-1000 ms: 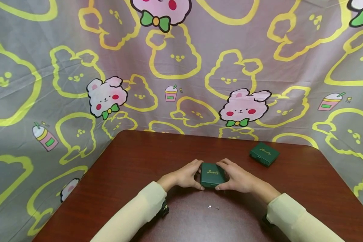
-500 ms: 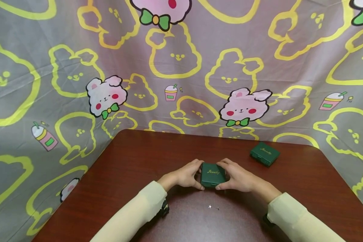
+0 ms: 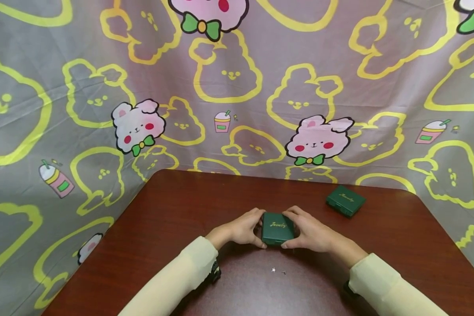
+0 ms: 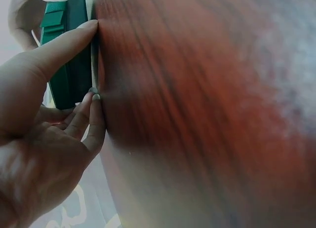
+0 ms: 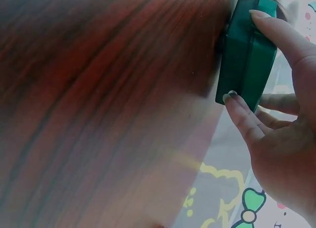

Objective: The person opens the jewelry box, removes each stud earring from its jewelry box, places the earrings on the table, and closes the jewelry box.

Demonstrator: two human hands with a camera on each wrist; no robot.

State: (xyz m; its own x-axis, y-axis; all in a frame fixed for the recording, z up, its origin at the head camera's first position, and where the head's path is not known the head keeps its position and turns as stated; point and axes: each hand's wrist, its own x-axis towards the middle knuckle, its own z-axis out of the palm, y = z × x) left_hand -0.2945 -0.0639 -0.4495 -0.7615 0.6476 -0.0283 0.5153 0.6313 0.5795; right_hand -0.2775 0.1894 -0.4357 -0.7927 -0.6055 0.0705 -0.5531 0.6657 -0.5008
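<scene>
A dark green jewelry box (image 3: pixel 277 228) with gold "Jewelry" lettering lies on the table, its lid closed. My left hand (image 3: pixel 245 228) holds its left side, the thumb near the front corner and the fingers round the back. On the right side my right hand (image 3: pixel 313 230) grips it with the thumb at the front and fingers behind. The left wrist view shows the green box (image 4: pixel 74 60) between thumb and fingers. In the right wrist view, the thumb lies by the clasp of the box (image 5: pixel 244 55). Nearer me lie a small silvery star-shaped piece (image 3: pixel 273 270) and a tiny thin piece (image 3: pixel 283 272).
A second green jewelry box (image 3: pixel 345 201), also closed, sits at the back right of the brown wooden table (image 3: pixel 189 193). Behind and to the sides hangs a grey cloth (image 3: pixel 253 52) with cartoon rabbits and yellow outlines.
</scene>
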